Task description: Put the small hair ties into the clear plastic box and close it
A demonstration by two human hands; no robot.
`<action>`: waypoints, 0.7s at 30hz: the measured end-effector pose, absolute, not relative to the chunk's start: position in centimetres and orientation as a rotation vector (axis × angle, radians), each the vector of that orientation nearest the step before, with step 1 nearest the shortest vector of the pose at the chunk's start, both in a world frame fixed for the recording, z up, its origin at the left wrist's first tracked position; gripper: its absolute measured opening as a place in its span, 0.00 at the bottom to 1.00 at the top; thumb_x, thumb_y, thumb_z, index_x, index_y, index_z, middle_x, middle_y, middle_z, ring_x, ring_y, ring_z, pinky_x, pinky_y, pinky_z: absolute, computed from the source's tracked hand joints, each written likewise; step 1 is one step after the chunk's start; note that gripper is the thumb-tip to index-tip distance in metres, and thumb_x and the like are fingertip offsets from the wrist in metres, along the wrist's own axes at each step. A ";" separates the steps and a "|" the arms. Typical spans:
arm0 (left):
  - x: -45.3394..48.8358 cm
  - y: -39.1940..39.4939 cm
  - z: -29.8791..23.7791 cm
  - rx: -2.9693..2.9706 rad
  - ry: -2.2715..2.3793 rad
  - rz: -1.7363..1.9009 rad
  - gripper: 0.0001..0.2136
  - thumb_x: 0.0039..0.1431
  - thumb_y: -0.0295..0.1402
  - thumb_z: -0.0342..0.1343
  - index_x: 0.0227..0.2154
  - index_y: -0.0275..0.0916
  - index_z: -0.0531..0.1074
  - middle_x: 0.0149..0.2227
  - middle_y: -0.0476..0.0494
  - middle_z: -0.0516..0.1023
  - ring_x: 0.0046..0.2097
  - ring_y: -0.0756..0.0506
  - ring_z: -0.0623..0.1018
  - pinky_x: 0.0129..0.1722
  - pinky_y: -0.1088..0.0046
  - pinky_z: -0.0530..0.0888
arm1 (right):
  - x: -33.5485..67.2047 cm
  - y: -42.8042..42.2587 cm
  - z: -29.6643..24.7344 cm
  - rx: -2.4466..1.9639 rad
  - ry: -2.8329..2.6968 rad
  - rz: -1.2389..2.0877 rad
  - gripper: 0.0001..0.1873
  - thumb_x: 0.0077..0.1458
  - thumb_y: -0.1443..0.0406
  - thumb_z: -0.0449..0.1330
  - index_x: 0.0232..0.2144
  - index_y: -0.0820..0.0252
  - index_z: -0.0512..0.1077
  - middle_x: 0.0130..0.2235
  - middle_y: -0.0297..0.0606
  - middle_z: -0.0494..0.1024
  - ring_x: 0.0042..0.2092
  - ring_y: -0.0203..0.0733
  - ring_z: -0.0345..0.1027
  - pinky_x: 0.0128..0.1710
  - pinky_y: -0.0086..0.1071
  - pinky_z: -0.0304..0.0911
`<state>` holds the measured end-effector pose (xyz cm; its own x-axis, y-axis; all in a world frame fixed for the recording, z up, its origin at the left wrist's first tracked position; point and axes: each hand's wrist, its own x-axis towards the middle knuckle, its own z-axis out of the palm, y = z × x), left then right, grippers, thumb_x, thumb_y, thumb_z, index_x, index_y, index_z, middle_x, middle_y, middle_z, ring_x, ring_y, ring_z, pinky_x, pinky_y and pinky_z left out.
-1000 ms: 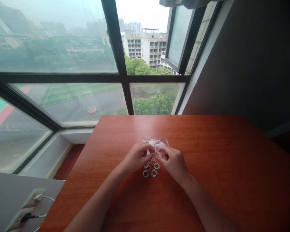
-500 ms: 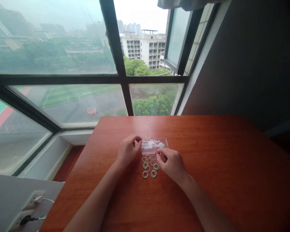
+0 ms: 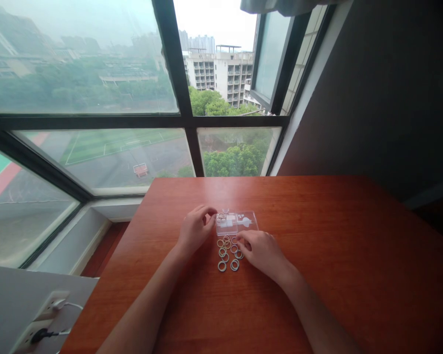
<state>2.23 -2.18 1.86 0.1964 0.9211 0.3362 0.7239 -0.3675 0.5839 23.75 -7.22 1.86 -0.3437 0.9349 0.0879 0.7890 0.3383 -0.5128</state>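
White marks show on the right part of the clear box, but they are too small to read. Half a second ago the right hand was beside the box's front edge; now it has come down a little toward the person, its thumb and forefinger at the nearest ring on the right. The left hand keeps its place by the box's left edge, where it had moved from over the box's front a second ago. Its thumb and fingertips are curled close together; whether they grip the box I cannot tell. The right hand's fingertips are also nearly together, and I cannot tell whether they hold a ring.

The box is see-through plastic, flat and rectangular, with small rings in its back left corner. Just in front lie loose rings, thin, round and pale, some overlapping. The tabletop is smooth, reddish-brown wood with a faint grain.
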 end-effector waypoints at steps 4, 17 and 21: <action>2.4 -2.4 2.2 2.193 1.531 0.928 0.06 0.58 0.29 0.52 0.33 0.38 0.73 0.29 0.49 0.73 0.27 0.51 0.68 0.30 0.76 0.65 | 23.7 -7.2 1.8 -1.533 -2.328 0.591 0.08 0.57 0.66 0.55 0.36 0.52 0.75 0.36 0.32 0.81 0.38 0.38 0.73 0.35 0.27 0.56; 3.0 -2.9 2.8 2.202 1.430 0.894 0.06 0.56 0.25 0.52 0.33 0.39 0.72 0.32 0.49 0.75 0.27 0.53 0.68 0.30 0.77 0.65 | 23.4 -7.1 2.1 -1.702 -2.397 0.524 0.08 0.57 0.66 0.54 0.33 0.54 0.74 0.35 0.34 0.81 0.37 0.39 0.74 0.32 0.28 0.53; 3.3 -3.1 2.7 2.181 1.356 0.903 0.06 0.56 0.25 0.51 0.34 0.39 0.72 0.32 0.49 0.76 0.27 0.53 0.68 0.30 0.77 0.66 | 23.4 -7.1 2.1 -1.653 -2.314 0.542 0.06 0.56 0.66 0.56 0.33 0.54 0.74 0.33 0.31 0.80 0.35 0.37 0.73 0.31 0.27 0.52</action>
<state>3.29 -3.15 2.73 0.3145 0.8986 0.3059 0.6285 -0.4387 0.6423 23.38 -7.13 2.13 -0.3279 0.9446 -0.0158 0.8532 0.2889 -0.4342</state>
